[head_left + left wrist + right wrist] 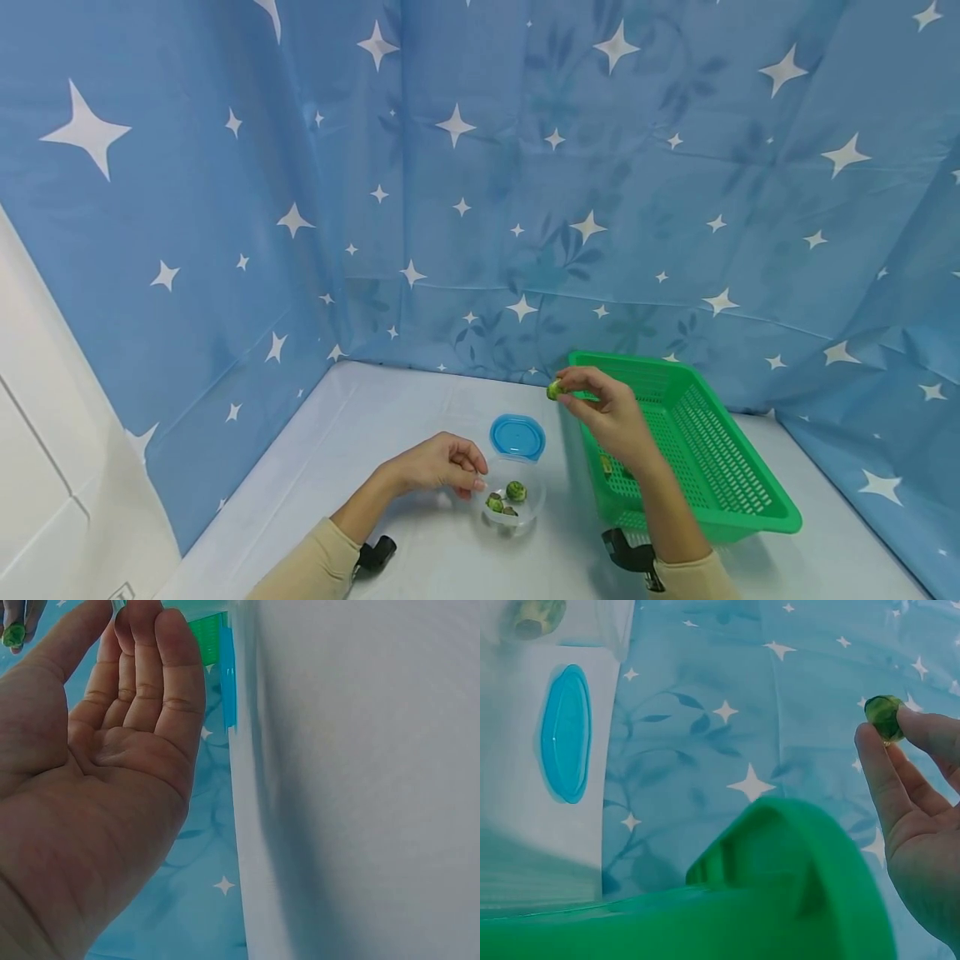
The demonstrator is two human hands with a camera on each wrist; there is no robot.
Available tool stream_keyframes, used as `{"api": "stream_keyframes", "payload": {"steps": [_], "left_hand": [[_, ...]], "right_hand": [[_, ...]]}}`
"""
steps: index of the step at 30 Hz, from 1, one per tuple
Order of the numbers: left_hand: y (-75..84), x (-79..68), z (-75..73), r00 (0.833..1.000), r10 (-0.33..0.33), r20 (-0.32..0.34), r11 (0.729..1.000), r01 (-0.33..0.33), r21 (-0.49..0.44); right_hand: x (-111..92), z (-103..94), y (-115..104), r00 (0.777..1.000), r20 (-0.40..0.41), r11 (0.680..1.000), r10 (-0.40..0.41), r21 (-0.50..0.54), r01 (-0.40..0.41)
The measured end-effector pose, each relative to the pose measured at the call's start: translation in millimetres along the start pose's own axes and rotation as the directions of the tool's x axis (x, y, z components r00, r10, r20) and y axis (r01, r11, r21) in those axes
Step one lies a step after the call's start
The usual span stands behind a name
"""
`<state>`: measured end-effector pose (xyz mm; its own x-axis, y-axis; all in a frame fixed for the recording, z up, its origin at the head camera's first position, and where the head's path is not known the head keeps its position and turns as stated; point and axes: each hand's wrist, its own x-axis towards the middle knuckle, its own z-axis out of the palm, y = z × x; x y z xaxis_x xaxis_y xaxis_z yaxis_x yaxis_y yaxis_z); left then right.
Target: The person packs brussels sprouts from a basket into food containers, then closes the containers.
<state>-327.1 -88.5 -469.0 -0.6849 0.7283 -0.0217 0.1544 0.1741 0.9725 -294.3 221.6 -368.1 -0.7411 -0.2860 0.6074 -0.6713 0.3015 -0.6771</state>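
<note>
My right hand [611, 417] pinches a Brussels sprout [555, 389] between thumb and fingertips, raised over the near-left side of a green plastic basket [750, 467]. The right wrist view shows the same small green sprout [883, 718] at the fingertips. At the left, my left hand [435, 467] pinches the rim of a clear plastic container [534, 508] with thumb and fingers. Several sprouts [516, 491] lie inside that container. In the left wrist view, the left hand's palm [127, 765] shows, its fingertips meeting the clear rim at the top edge.
A blue lid [517, 437] lies on the white table [360, 433] just behind the container. Inside the basket, a few small pieces [606, 464] show near its left wall. A blue star-patterned curtain [480, 233] stands behind and beside the table.
</note>
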Motion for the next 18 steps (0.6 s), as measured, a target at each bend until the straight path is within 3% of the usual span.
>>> {"api": "stream_keyframes", "payload": {"steps": [18], "left_hand": [[-1.2,0.3,-0.3,1.000,-0.005,-0.015,1.000,0.005,0.007]], "right_hand": [[-3.8,16.0,18.6,0.992,0.105,0.996,0.069,0.057,-0.075]]}}
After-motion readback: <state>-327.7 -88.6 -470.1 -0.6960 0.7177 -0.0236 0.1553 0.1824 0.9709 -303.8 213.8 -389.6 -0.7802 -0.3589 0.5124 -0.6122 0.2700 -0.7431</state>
